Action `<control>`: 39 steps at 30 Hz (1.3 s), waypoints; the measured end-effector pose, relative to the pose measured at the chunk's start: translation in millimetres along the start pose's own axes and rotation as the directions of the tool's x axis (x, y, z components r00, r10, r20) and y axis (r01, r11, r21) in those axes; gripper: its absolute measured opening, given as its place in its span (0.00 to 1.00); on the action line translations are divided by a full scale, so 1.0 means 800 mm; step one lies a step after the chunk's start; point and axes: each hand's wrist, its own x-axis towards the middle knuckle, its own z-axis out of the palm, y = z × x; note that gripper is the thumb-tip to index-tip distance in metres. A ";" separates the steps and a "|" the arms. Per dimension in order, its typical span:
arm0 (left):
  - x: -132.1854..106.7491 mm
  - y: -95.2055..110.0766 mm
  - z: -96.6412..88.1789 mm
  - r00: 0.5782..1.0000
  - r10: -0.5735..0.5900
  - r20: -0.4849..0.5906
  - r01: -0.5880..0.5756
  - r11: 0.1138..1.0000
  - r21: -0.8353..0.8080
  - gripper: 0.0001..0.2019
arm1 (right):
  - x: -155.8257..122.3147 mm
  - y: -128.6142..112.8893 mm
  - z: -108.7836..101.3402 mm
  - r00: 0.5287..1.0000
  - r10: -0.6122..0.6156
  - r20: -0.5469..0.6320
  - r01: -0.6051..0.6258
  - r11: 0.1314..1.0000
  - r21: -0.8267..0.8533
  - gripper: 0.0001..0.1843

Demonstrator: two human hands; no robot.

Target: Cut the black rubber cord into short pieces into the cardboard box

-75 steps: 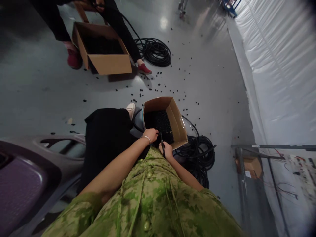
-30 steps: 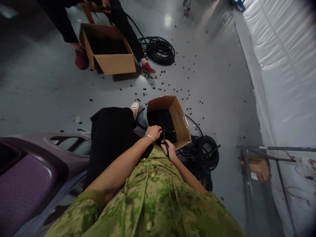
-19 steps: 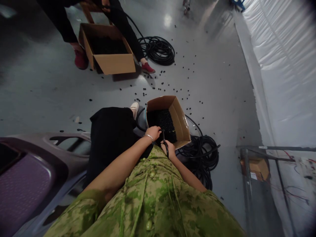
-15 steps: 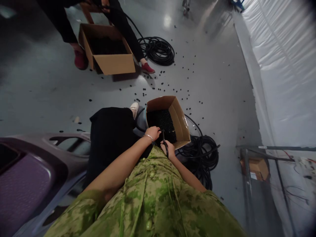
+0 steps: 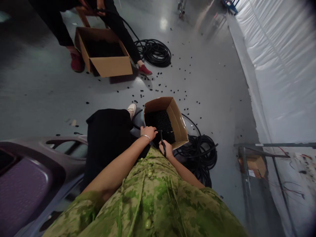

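Note:
In my left hand (image 5: 148,132), which wears a bracelet, a thin black hose (image 5: 138,123) is gripped, and its short end pokes out past my fingertips. My right hand (image 5: 167,149) is wrapped round the black handles of a pair of scissors (image 5: 162,139). The scissor blades point away from me and sit at the hose's end. Under both hands, an open cardboard box (image 5: 178,122) stands between my legs. Small black cut pieces (image 5: 163,121) cover its bottom. Whether the blades are closed on the hose is too small to tell.
Coiled black hose (image 5: 202,151) lies right of my box. Across the floor a seated person handles black hose over another cardboard box (image 5: 112,66), beside a second coil (image 5: 158,52). Black bits are scattered between us. A purple-grey plastic seat (image 5: 27,187) stands at left, a metal frame (image 5: 274,145) at right.
My left hand has shifted slightly left from the scissors, and more of the hose end shows beyond its fingers. The whole view has drifted slightly. My right hand keeps its grip on the scissors.

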 end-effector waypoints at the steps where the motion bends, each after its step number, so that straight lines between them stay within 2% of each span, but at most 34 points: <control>1: 0.000 0.000 -0.001 1.000 0.000 0.004 0.000 1.000 0.000 0.16 | 0.000 0.000 0.000 1.000 -0.002 -0.001 0.002 1.000 -0.010 0.13; 11: -0.001 0.001 -0.004 1.000 -0.012 0.013 0.011 1.000 0.016 0.16 | 0.002 -0.004 0.003 0.999 0.037 0.001 -0.037 0.994 -0.099 0.12; 26: 0.003 -0.002 -0.004 0.999 -0.018 0.043 0.018 1.000 -0.008 0.16 | 0.008 0.003 0.005 1.000 0.004 0.000 -0.004 0.991 -0.132 0.12; 34: 0.001 -0.002 -0.003 1.000 -0.010 0.021 0.010 0.999 -0.031 0.16 | 0.002 -0.001 -0.006 0.999 0.017 -0.036 -0.018 1.000 -0.003 0.13; 39: 0.000 0.000 -0.002 1.000 0.003 0.001 -0.003 1.000 -0.030 0.17 | -0.002 -0.013 -0.020 0.988 0.108 0.110 -0.123 0.982 0.143 0.19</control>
